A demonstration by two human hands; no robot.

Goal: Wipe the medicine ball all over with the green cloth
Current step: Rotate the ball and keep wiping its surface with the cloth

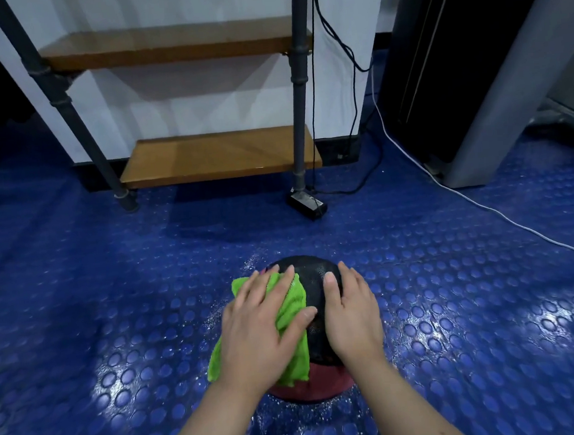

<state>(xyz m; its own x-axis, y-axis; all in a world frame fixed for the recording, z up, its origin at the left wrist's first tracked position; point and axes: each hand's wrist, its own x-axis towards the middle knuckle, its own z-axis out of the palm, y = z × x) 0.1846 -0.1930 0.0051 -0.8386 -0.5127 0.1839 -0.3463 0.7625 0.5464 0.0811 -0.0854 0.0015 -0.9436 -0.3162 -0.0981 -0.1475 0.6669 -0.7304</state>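
**Medicine ball** (312, 277): one, round. Pebbled black surface, with a dark red panel showing low on the near side. Sits on the blue studded floor (113, 299), out in the open and well away from the floor's far edge.

**Green cloth** (290, 308): one, bright lime, coarse weave, crumpled. Draped over the ball's left side and touching it, with the lower end trailing down to the red panel.

The head view looks forward and down; close above the medicine ball (313, 284); facing a shelf (218, 154).
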